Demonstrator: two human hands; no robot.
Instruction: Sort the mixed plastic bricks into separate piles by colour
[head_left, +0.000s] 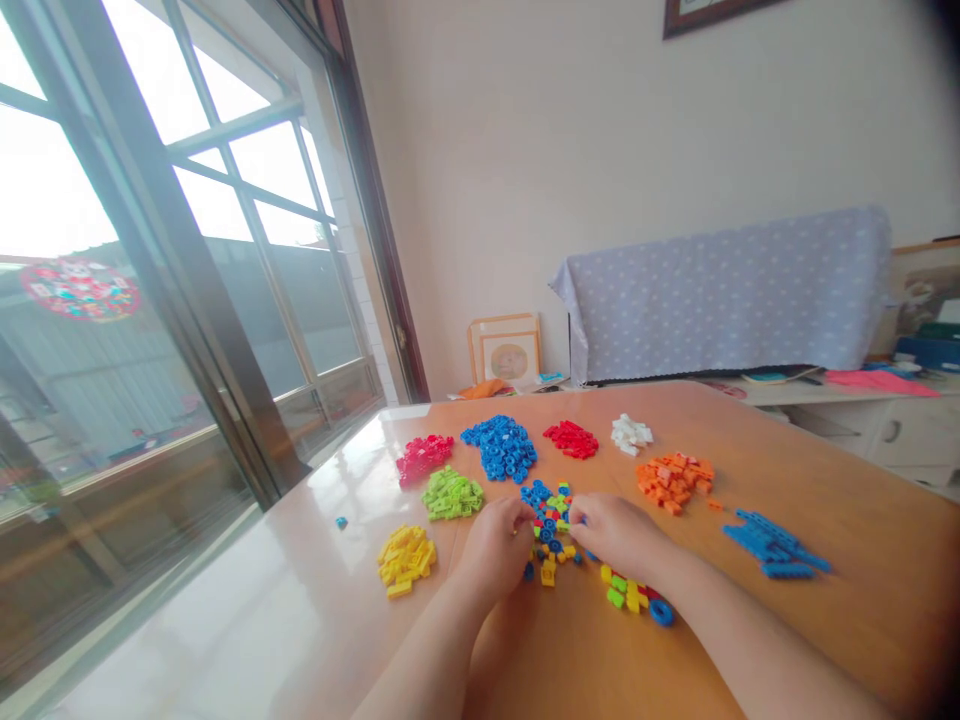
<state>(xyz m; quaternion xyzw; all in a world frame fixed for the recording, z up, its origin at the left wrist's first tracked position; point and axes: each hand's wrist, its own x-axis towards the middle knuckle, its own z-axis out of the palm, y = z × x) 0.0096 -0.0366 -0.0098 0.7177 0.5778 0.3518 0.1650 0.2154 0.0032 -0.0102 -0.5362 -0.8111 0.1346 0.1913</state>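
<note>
A mixed pile of small plastic building bricks (551,530) in blue, yellow, green and red lies on the table in front of me. At its left edge is my left hand (496,545), its fingers curled together against the bricks. My right hand (616,530) reaches in from the other side, its fingertips also bent closed at the pile. Whatever either hand pinches is too small or hidden to make out. Below my right wrist lies a second loose group of mixed bricks (630,592), with a blue ring-shaped piece (661,612) beside it.
Sorted piles surround the hands: yellow (406,558), lime green (451,494), pink (424,458), blue (501,448), red (571,439), white (631,434) and orange bricks (675,480). Long blue pieces (772,545) lie right. One small blue piece (342,522) sits far left on the table (300,600).
</note>
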